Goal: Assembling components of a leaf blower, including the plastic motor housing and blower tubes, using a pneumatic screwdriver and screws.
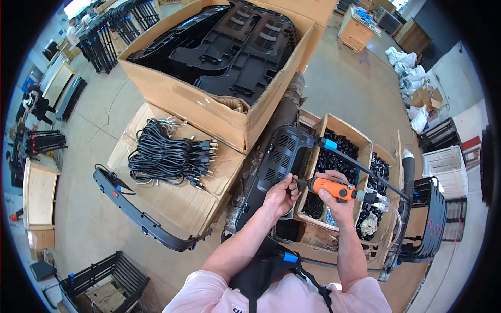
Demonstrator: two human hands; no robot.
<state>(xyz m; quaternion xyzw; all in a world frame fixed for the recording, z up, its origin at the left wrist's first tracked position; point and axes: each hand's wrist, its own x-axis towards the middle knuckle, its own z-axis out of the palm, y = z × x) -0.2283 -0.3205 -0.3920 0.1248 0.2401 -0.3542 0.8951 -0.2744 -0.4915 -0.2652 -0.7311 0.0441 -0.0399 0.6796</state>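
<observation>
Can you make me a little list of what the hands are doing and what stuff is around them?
right hand: grips an orange power screwdriver
left hand: fingers at the driver's tip, on a black plastic panel
behind the hands: cardboard box of small black parts
to the left: bundle of black cables lying on flat cardboard
further back: big cardboard box of black moulded panels

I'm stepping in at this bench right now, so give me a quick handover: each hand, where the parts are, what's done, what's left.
Right hand: gripping the orange power screwdriver, tip pointing left at the black plastic housing.
Left hand: fingers at the driver tip, on the housing's lower right edge.
Parts: cardboard box of small black pieces behind the driver; cable bundle on flat cardboard to the left; big box of black panels beyond.
Done: cannot tell how many screws are in.
Left: apparently the fastening at the tip.
</observation>
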